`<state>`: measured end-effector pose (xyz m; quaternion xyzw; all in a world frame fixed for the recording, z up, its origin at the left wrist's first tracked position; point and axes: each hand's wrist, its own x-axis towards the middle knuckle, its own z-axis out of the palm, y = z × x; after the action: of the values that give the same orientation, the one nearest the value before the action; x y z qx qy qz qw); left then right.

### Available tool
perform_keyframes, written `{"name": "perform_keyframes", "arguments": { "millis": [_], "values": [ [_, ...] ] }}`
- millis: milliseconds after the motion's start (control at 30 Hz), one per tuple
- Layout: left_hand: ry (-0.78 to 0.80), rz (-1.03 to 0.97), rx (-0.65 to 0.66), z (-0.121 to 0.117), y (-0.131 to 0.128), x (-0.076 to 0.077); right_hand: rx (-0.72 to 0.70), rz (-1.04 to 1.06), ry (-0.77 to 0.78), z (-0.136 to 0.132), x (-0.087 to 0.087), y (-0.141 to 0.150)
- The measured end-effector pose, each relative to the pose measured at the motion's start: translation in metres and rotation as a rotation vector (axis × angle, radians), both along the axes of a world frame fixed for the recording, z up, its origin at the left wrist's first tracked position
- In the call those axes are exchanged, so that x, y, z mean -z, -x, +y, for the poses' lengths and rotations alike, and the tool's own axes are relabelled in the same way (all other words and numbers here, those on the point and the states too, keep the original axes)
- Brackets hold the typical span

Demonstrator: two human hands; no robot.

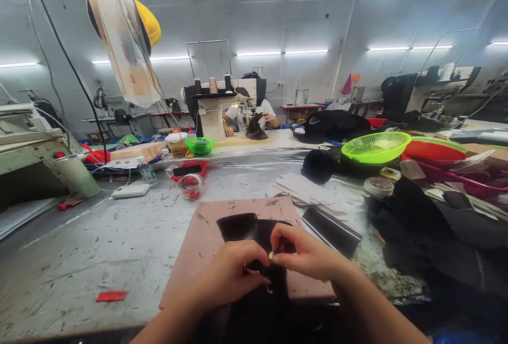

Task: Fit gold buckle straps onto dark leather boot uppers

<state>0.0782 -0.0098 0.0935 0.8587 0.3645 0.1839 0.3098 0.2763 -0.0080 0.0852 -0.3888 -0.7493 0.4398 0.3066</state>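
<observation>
My left hand [232,272] is closed on a dark, shiny leather-like piece [257,268], with a bit of metal glinting at its lower end. Thumb and forefinger of my right hand [304,253] pinch a small gold-coloured metal fitting [271,257] against that piece. Both hands meet over a pinkish board [214,249]. Behind my fingers a black, curved leather-like part [238,225] stands up from the board. How the fitting joins the dark piece is hidden by my fingers.
White paper strips [304,190] and a black strip [332,230] lie right of the board. Dark cut pieces [444,243] are heaped at the right near a green basket [375,148]. A clear jar [189,187] stands behind. A person [265,116] sits at a sewing machine [216,111] opposite.
</observation>
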Motion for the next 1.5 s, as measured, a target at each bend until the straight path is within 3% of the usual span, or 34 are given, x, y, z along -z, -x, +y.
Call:
{"name": "perform_keyframes", "arguments": {
  "millis": [200, 300, 400, 533, 600, 800, 967, 1133, 1300, 1500],
  "values": [
    [0.113, 0.041, -0.148, -0.001, -0.003, -0.007, -0.037, 0.133, 0.097, -0.002, 0.002, 0.004],
    [0.116, 0.060, -0.137, -0.002, -0.005, -0.012, -0.011, 0.173, 0.143, -0.003, 0.002, 0.009],
    [0.080, 0.070, -0.148, -0.003, -0.009, -0.015, 0.113, 0.098, 0.103, -0.006, -0.002, 0.015],
    [0.081, 0.068, -0.196, -0.006, -0.014, -0.016, 0.222, -0.164, -0.045, -0.010, -0.008, 0.014],
    [0.109, 0.062, -0.224, -0.007, -0.015, -0.016, 0.213, -0.227, -0.067, -0.012, -0.008, 0.012],
    [0.166, 0.047, -0.215, -0.006, -0.014, -0.017, 0.116, -0.165, 0.097, -0.020, 0.000, 0.011],
    [0.237, -0.013, -0.168, -0.005, -0.011, -0.018, 0.142, -0.285, -0.069, -0.024, -0.006, 0.014],
    [0.312, -0.101, -0.203, -0.001, -0.005, -0.013, 0.044, -0.043, 0.124, -0.022, 0.000, 0.012],
    [0.337, -0.102, -0.084, 0.006, 0.002, -0.013, 0.119, 0.092, 0.110, -0.021, 0.010, 0.014],
    [0.322, -0.076, -0.075, 0.010, 0.006, -0.012, 0.101, 0.195, 0.178, -0.015, 0.014, 0.015]
  ]
}}
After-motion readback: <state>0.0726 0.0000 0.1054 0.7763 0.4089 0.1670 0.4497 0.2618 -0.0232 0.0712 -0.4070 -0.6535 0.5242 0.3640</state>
